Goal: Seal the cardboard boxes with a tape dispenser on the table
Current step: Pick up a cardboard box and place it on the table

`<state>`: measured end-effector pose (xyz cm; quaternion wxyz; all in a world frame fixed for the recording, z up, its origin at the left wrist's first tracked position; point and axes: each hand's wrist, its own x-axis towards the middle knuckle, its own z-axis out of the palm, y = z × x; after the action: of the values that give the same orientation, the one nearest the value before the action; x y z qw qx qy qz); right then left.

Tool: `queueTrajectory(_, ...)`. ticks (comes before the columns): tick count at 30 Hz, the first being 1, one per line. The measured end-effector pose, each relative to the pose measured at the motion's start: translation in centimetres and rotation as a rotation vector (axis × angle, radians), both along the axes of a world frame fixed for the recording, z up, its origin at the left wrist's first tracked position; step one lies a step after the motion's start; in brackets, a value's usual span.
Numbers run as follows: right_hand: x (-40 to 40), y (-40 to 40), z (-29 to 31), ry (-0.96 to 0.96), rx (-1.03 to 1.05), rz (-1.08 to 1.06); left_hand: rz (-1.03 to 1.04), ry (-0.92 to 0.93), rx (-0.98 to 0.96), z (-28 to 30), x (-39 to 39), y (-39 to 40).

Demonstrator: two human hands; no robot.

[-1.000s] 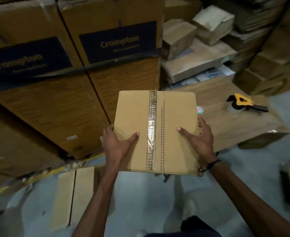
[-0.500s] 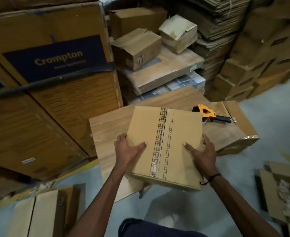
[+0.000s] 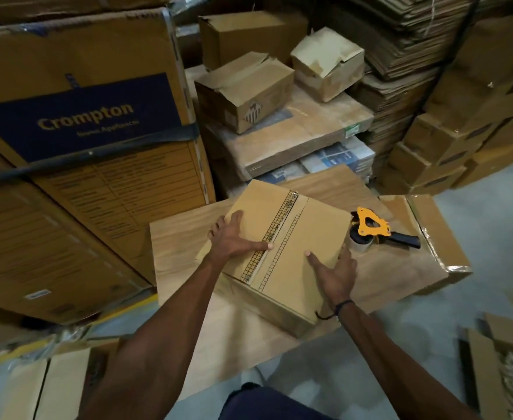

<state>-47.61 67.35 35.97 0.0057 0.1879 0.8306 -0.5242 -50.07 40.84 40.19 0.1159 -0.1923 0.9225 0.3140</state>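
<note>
A closed brown cardboard box [image 3: 309, 231] sits turned at an angle on the wood-grain table [image 3: 182, 247]. A strip of grid-printed tape [image 3: 276, 237] runs along its top seam. My left hand [image 3: 234, 241] lies flat on the left flap, its thumb touching the tape. My right hand [image 3: 337, 274] rests at the box's near right edge, thumb on top and fingers against the side. Just right of the box, a yellow tape dispenser [image 3: 370, 225] with a black handle lies on the table, apart from both hands.
Tall Crompton cartons [image 3: 82, 122] wall off the left. Stacked boxes [image 3: 243, 86] and flattened cardboard stand behind the table. A folded carton [image 3: 431, 225] covers the table's right end. A flat box [image 3: 52, 386] lies on the floor at lower left, an open carton [image 3: 485, 374] at lower right.
The box has come down from being carried onto the table and turned clockwise. My left hand has shifted from the box's side onto its top.
</note>
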Motion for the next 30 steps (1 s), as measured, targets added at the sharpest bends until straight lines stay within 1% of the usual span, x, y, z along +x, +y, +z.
queueTrajectory(4, -2.0, -1.4, 0.1, -0.011, 0.053, 0.010, -0.085, -0.082, -0.105, -0.3, -3.2, -1.3)
queueTrajectory(7, -3.0, -2.0, 0.6, -0.033, 0.127, 0.060, -0.125, -0.090, -0.108, -0.3, -4.9, -2.8)
queueTrajectory(9, -3.8, -2.1, 1.1, 0.001, 0.236, 0.064, -0.133, -0.098, -0.078, -0.2, -5.8, -3.8)
queueTrajectory(11, -5.6, -1.9, 1.3, 0.092, 0.402, 0.058, -0.132, -0.112, -0.008, -0.4, -6.3, -4.8)
queueTrajectory(12, -6.8, -1.8, 1.3, 0.135, 0.442, 0.081, -0.135, -0.115, 0.016, -0.5, -6.4, -5.2)
queueTrajectory(14, -9.5, -1.7, 1.5, 0.193, 0.444, 0.198, -0.148, -0.105, 0.027, -0.6, -6.2, -5.5)
queueTrajectory(16, -12.7, -2.2, 2.0, 0.192, 0.447, 0.370, -0.137, -0.066, 0.013, -1.1, -5.7, -5.1)
queueTrajectory(18, -16.2, -3.3, 2.7, 0.152, 0.463, 0.498, -0.100, -0.025, -0.018, -1.7, -5.1, -4.3)
queueTrajectory(20, -19.8, -3.9, 2.6, 0.047, 0.433, 0.586, -0.070, -0.007, -0.043, -2.1, -4.3, -3.4)
queueTrajectory(22, -22.4, -3.6, 2.2, -0.030, 0.407, 0.704, -0.005, 0.006, -0.063, -2.1, -3.0, -2.4)
queueTrajectory(24, -23.7, -2.8, 1.6, -0.003, 0.402, 0.840, 0.115, 0.049, -0.076, -2.1, -1.1, -1.1)
queueTrajectory(26, -24.0, -2.0, 1.0, 0.069, 0.395, 0.923, 0.263, 0.140, -0.117, -2.7, 1.0, 1.0)
queueTrajectory(29, -23.7, -1.3, 0.3, 0.174, 0.360, 0.892, 0.474, 0.266, -0.222, -4.0, 3.5, 5.0)
queueTrajectory(30, -23.7, -1.2, 0.2, 0.204, 0.331, 0.871, 0.540, 0.300, -0.218, -4.3, 4.0, 6.3)
